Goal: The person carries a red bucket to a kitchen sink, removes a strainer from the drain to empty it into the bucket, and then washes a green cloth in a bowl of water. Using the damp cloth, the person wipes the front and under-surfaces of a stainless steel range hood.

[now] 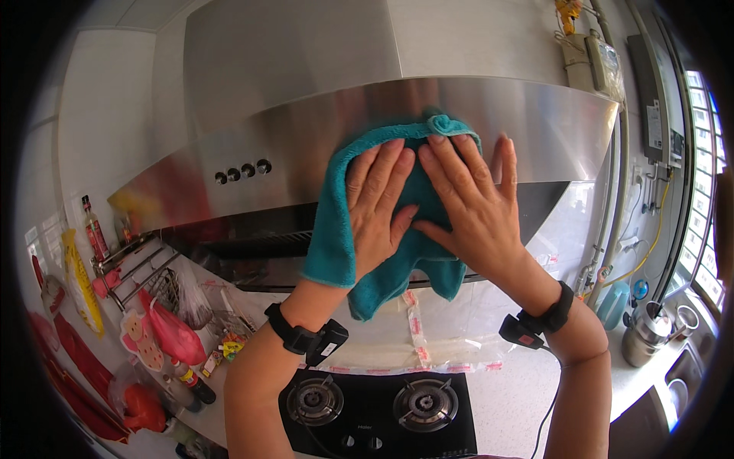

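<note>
A teal towelling cloth [332, 229] is spread against the brushed steel front of a range hood [550, 137]. My left hand [375, 206] lies flat on the cloth, its fingers pointing up. Beside it, my right hand [476, 195] presses with most fingers on the cloth, while its little finger touches or nearly touches the bare steel. The thumbs point towards each other. Folds of cloth bunch above the right fingertips, and its lower edge hangs loose below the hood. Several round control knobs [248, 170] sit on the hood front, left of the cloth.
Below is a black two-burner gas hob [378, 396] on a pale countertop [504, 396]. At left, a metal wall rack [123, 287] carries bags and bottles, with a sauce bottle [195, 381] beneath. A steel pot [645, 338] stands at right near a sink [685, 367]. Cables trail from both wristbands.
</note>
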A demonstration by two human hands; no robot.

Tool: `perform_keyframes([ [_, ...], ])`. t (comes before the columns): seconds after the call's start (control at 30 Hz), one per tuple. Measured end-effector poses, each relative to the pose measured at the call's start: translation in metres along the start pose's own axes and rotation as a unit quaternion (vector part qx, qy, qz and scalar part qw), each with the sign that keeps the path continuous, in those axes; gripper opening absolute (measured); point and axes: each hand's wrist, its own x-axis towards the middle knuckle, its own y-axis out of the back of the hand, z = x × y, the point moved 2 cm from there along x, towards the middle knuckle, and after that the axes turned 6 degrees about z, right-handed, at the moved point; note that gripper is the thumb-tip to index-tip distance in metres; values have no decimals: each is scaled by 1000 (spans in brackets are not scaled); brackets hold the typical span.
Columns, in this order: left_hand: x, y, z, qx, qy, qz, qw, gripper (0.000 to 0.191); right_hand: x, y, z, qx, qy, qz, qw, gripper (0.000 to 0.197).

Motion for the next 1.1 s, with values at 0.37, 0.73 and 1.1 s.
perform_keyframes([
  [0.37, 48, 22, -23, 38, -16, 51, 998, 69, 48, 12, -2, 21, -28, 50, 998, 107],
  [0.73, -12, 20, -28, -13, 31, 16, 999, 69, 24, -8, -35, -8, 3, -16, 1000, 99],
  [1.1, 5, 47, -43, 8, 69, 34, 997, 78, 70, -10, -61, -20, -3, 25, 999, 98],
])
